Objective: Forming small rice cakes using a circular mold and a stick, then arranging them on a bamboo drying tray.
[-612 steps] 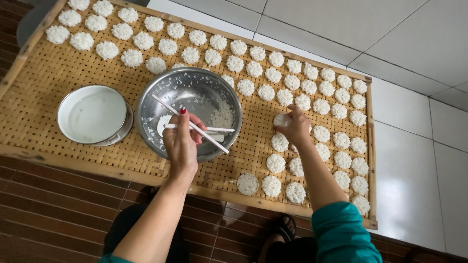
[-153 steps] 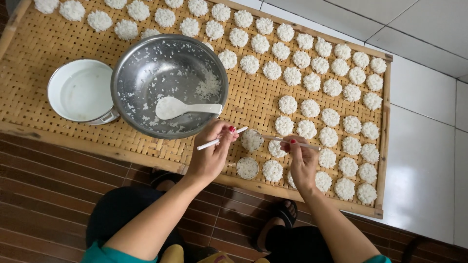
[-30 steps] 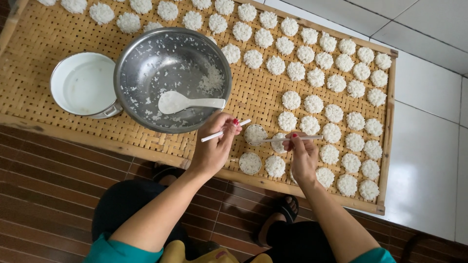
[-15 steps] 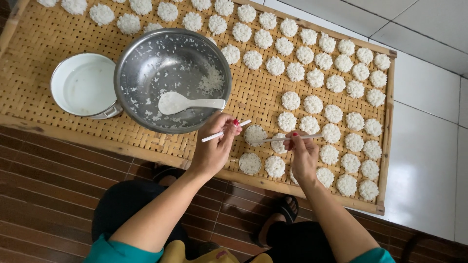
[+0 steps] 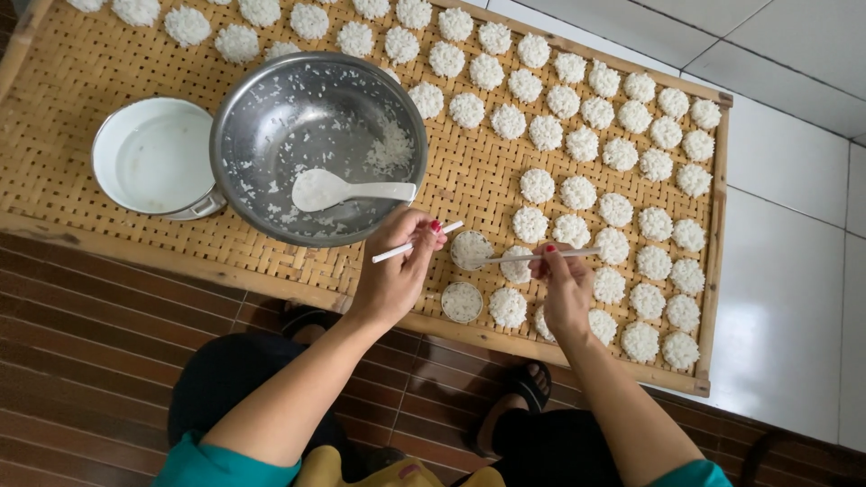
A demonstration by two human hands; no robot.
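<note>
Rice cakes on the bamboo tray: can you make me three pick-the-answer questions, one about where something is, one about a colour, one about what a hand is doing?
1. Where is the white spoon?
A. in the metal bowl
B. on the floor
C. in the white pot

2. What colour are the rice cakes?
A. brown
B. white
C. green

3. What is the left hand doing?
A. lying flat and empty
B. gripping the bowl
C. holding a thin white stick

Answers: 1 A, the spoon lies inside the bowl. 2 B, all cakes are white. 3 C, its fingers pinch the stick.

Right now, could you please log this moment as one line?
left hand: holds chopstick | right hand: chopstick on rice cake | tray
</note>
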